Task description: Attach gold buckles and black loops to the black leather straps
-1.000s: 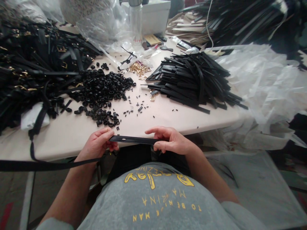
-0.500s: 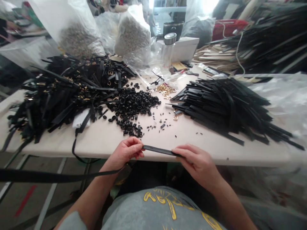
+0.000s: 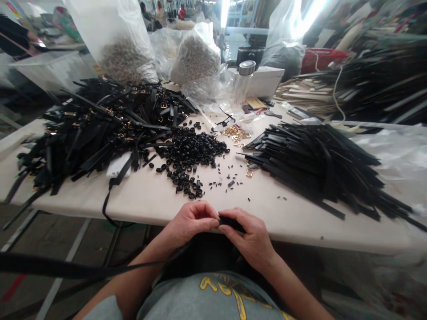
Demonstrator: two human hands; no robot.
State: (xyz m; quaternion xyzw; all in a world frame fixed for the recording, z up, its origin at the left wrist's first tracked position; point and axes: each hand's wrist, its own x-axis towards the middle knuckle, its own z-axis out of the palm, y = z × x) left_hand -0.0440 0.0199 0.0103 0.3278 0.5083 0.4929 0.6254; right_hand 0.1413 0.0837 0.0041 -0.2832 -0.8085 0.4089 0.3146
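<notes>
Left hand is now sitting closer to right hand than before, its fingertips pinching the strap over the worktop's near edge; right hand's fingers are closing around the strap just beside.

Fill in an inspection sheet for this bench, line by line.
Surface: pale table, loaded left, middle and right.
Job's things: black strap in hand; pile of black loops; gold buckles; pile of black strips to the right; buckled straps heaped left.
Clutter: small black bits scattered mid-table; lidded bottle behind the buckles.
Hands: left hand pinches at the strap's end; right hand grips it alongside.
Cables: white cord at far right. A black band runs off left; whether it joins the held strap is hidden.
Surroundings: bags of pale pieces behind; people in the distance, blurred.
</notes>
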